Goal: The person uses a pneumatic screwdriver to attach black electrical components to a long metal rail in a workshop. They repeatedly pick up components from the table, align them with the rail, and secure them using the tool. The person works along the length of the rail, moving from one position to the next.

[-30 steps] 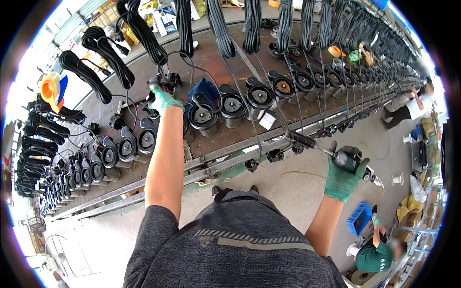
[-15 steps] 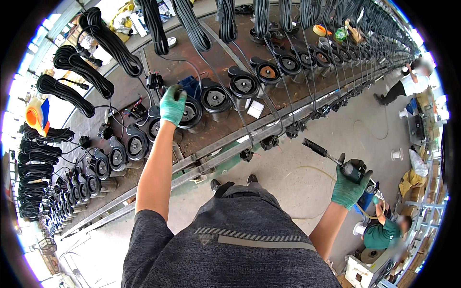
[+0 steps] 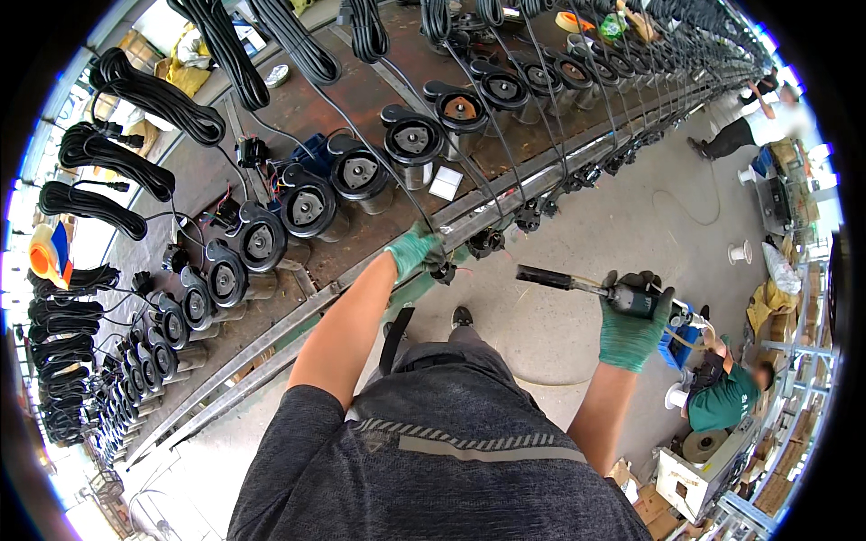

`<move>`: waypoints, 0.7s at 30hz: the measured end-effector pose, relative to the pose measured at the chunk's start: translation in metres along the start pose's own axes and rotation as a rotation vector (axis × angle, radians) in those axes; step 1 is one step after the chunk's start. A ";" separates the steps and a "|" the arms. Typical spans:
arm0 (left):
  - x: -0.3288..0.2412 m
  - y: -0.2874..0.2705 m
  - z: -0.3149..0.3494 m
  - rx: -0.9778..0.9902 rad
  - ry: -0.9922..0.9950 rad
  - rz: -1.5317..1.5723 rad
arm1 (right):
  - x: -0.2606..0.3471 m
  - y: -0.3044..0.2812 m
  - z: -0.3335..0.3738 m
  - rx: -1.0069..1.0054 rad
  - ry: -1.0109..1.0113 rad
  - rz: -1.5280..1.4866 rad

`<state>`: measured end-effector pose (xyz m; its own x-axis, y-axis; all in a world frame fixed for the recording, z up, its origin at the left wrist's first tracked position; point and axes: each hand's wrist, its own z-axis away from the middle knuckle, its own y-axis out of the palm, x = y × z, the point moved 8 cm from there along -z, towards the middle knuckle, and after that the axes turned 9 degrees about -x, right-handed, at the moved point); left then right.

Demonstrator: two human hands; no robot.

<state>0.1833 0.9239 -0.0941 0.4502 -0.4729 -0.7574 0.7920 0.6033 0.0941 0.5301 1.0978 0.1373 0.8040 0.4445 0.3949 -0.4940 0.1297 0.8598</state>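
Note:
My right hand [image 3: 633,326], in a green and dark glove, is closed around a black pneumatic screwdriver [image 3: 635,300]. The tool's dark sleeve-like tip [image 3: 544,277] points left, held over the floor away from the bench. My left hand [image 3: 413,251], also gloved, is at the bench's front rail, right by a small black fitting [image 3: 442,272] that hangs from a cable. Its fingers are blurred, so whether they grip the cable or fitting is unclear. Round black-topped motor units [image 3: 308,206] with metal bodies stand in a row along the bench, behind my left hand.
Coiled black cables [image 3: 158,95] hang above the brown bench [image 3: 361,239]. More black fittings [image 3: 528,216] dangle along its metal rail. A small white card [image 3: 445,183] lies on the bench. One person in green [image 3: 724,397] is at lower right, another [image 3: 767,126] farther off.
My left hand has moved from a motor unit down and right to the bench rail. The screwdriver in my right hand has swung nearer level and shifted left. The whole view has shifted.

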 end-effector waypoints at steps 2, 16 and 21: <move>0.019 0.012 0.002 0.029 0.129 -0.079 | -0.013 0.005 -0.001 0.011 0.023 0.056; -0.285 0.089 0.175 0.393 0.697 0.521 | -0.160 0.028 0.001 0.328 0.614 0.334; -0.347 0.086 0.229 0.305 0.906 0.481 | -0.185 0.049 0.022 0.323 0.645 0.548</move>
<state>0.1894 0.9927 0.3242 0.3679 0.5005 -0.7837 0.7392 0.3539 0.5730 0.3645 1.0022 0.1133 0.0943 0.7937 0.6010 -0.5577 -0.4579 0.6923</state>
